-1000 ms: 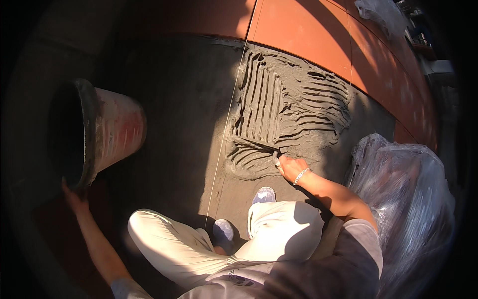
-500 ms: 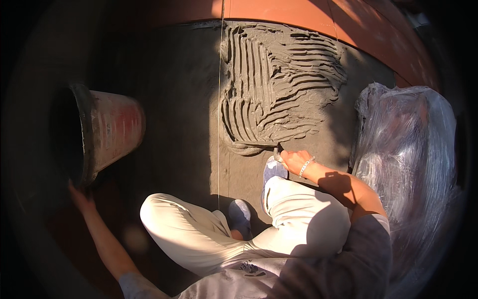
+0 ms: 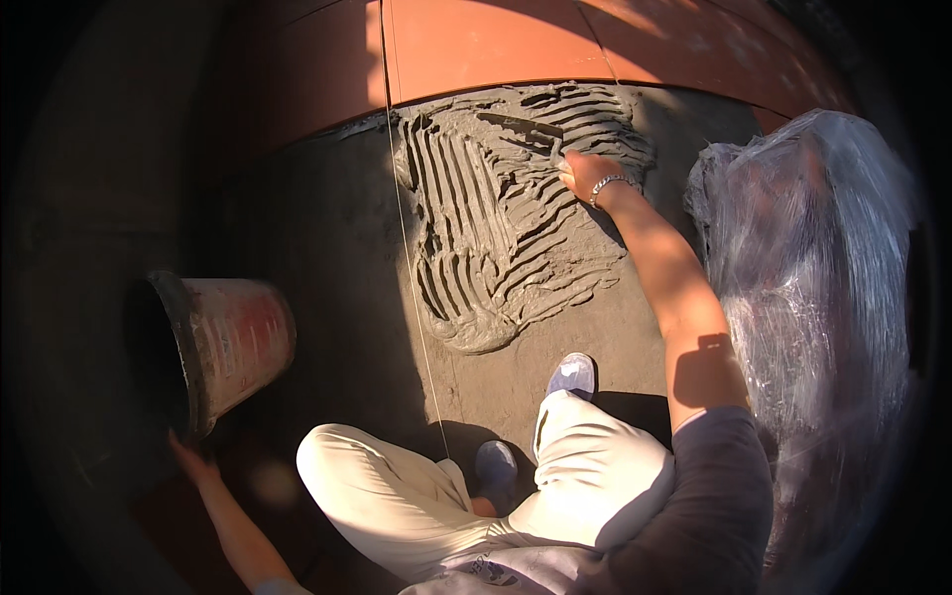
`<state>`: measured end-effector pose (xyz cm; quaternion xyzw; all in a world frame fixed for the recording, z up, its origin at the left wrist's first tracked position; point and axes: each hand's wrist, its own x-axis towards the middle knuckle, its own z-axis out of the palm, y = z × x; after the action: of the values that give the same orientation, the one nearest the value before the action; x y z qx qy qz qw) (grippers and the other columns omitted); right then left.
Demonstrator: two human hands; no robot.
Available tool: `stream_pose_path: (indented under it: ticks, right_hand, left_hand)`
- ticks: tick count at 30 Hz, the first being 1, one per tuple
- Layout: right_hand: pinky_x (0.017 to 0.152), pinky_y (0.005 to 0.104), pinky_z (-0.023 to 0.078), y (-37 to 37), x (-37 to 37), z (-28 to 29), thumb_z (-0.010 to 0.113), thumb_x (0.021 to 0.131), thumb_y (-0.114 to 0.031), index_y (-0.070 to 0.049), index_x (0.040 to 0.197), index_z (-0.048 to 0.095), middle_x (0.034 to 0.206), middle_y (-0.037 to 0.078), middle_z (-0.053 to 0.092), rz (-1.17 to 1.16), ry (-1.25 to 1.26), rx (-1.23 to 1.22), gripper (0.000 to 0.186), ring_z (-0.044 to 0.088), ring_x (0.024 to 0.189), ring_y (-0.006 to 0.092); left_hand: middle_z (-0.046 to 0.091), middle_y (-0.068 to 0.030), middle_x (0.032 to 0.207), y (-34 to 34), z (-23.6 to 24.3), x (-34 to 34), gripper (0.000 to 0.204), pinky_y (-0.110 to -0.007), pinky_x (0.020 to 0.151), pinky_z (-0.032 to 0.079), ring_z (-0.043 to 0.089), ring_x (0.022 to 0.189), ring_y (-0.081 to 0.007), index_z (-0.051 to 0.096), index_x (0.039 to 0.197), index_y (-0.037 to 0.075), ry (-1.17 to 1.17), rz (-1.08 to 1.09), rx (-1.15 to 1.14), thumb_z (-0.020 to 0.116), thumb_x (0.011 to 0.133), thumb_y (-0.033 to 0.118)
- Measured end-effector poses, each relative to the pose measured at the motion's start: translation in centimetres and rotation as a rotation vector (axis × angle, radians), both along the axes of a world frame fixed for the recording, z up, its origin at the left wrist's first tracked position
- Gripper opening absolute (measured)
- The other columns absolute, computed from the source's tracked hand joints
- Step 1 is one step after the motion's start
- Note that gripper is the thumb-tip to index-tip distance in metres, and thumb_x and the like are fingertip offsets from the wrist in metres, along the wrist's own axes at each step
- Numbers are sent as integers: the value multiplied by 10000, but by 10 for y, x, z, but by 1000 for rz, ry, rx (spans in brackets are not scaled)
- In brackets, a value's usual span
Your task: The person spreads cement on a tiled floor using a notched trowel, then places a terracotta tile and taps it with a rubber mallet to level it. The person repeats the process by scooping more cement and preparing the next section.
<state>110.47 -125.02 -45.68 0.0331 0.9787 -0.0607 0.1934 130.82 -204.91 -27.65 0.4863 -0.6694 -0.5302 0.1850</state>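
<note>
My right hand [image 3: 592, 177], with a chain bracelet at its wrist, grips the handle of a metal trowel [image 3: 523, 129]. The trowel's blade rests on the far part of a bed of wet grey mortar [image 3: 451, 193], which is combed into ridges. At the left, in shade, my left hand [image 3: 195, 464] is at the near rim of a pale and red bucket [image 3: 243, 337], its fingers closed about the rim as far as the shadow lets me see. The bucket's inside is too dark to make out.
Terracotta-coloured slabs [image 3: 486, 45] border the mortar on the far side. A thin string [image 3: 417, 307] runs from them toward my legs, beside the mortar. A bulky stack wrapped in clear plastic film [image 3: 793, 297] stands at the right. My shoes [image 3: 572, 375] are near the mortar's front edge.
My right hand has carried the trowel from the mortar's near edge to its far part, with the arm stretched out. My left hand stays at the bucket rim. The view has shifted.
</note>
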Motion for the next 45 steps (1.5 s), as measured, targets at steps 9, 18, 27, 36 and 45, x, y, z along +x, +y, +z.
stream_pose_path:
  ticks: [9, 18, 27, 36, 45]
  right_hand:
    - [720, 469, 526, -7, 83, -17, 656, 817, -233, -87, 975, 566, 822, 167, 688, 367, -209, -68, 233, 671, 816, 368]
    - [636, 472, 531, 6, 206, 11, 619, 839, -246, -106, 939, 552, 850, 143, 696, 483, -305, -42, 185, 687, 773, 341]
    - [673, 524, 524, -113, 259, 15, 554, 932, -435, 1, 1064, 468, 794, 247, 672, -31, -223, -548, 464, 659, 766, 453]
    - [846, 496, 509, -64, 290, 12, 523, 943, -394, 52, 1145, 530, 1011, 307, 655, -743, -344, -334, 490, 645, 958, 451]
    - [883, 525, 487, -55, 288, 23, 525, 930, -395, 23, 1112, 528, 1001, 314, 655, -671, -341, -254, 456, 634, 991, 462]
  left_hand:
    - [388, -129, 1494, -18, -4, 4, 719, -530, 1106, 172, 317, 1394, -284, 362, 1477, 233, -68, 122, 84, 460, 891, 639]
    - [302, -137, 1547, -7, -7, 2, 699, -553, 1135, 120, 247, 1440, -304, 333, 1499, 277, 15, 88, 37, 449, 904, 625]
    - [349, -125, 1529, -9, -3, 0, 684, -561, 1134, 88, 242, 1448, -274, 344, 1492, 261, -28, -8, 47, 433, 908, 608]
    - [384, -87, 1513, -9, -3, -6, 702, -536, 1132, 104, 267, 1433, -263, 362, 1481, 215, -18, -22, 63, 455, 900, 598]
    - [366, -94, 1524, -17, -5, -4, 721, -552, 1136, 84, 255, 1441, -272, 375, 1474, 197, -28, -41, 96, 472, 889, 606]
